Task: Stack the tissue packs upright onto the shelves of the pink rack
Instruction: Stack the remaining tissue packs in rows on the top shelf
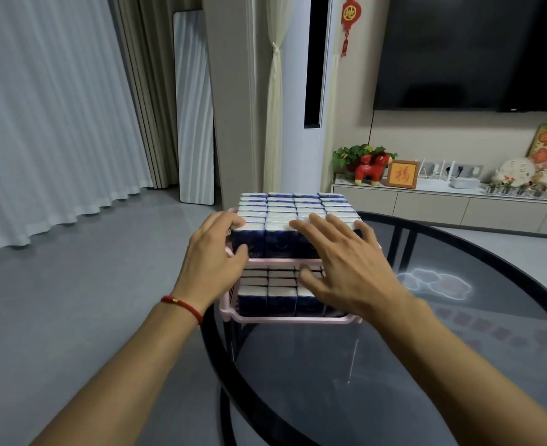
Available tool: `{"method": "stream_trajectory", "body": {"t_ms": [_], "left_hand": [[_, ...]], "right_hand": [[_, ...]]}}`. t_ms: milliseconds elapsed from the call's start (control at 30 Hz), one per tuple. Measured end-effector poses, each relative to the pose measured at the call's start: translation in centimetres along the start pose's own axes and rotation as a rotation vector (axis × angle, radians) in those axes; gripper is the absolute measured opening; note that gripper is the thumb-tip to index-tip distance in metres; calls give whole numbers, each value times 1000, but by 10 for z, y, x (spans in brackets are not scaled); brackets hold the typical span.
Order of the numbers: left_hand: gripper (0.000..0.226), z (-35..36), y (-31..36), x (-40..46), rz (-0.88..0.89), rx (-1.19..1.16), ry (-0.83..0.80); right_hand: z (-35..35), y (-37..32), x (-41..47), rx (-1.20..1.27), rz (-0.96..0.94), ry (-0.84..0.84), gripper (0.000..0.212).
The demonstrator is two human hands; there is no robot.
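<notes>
A pink two-tier rack (293,319) stands on the near left part of a round dark glass table (394,365). Both shelves hold dark blue tissue packs (294,204) with white tops, standing upright in tight rows. My left hand (216,255) rests against the left front corner of the top shelf, fingers on the top of the corner pack and thumb on its front face. My right hand (343,259) lies spread and flat over the front right packs of the top shelf, holding nothing. It hides part of both shelves.
The table's black rim (211,333) curves just under the rack; grey floor (88,317) lies to the left. Behind are white curtains (47,123), a leaning mirror (193,107), a tall white air conditioner (304,91), a wall TV (471,49) and a low cabinet (452,204) with ornaments.
</notes>
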State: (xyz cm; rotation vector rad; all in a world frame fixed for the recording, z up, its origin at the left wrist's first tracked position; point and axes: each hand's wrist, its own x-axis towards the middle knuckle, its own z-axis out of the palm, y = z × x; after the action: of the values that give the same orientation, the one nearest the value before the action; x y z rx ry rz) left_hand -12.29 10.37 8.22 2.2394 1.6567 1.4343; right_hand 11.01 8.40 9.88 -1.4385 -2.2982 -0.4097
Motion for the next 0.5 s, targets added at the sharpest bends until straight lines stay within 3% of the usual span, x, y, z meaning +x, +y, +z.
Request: {"method": "stream_trajectory", "body": {"t_ms": [133, 233, 333, 500], "left_hand": [[50, -6, 16, 30, 28, 84, -143], [59, 9, 11, 70, -52, 188, -428], [65, 19, -4, 89, -17, 287, -655], [40, 16, -1, 82, 7, 77, -593]], "right_hand": [[-11, 31, 26, 151, 80, -54, 74], [-9, 50, 44, 299, 168, -204, 83], [-9, 49, 50, 375, 144, -239, 74], [-5, 49, 48, 543, 180, -178, 55]]}}
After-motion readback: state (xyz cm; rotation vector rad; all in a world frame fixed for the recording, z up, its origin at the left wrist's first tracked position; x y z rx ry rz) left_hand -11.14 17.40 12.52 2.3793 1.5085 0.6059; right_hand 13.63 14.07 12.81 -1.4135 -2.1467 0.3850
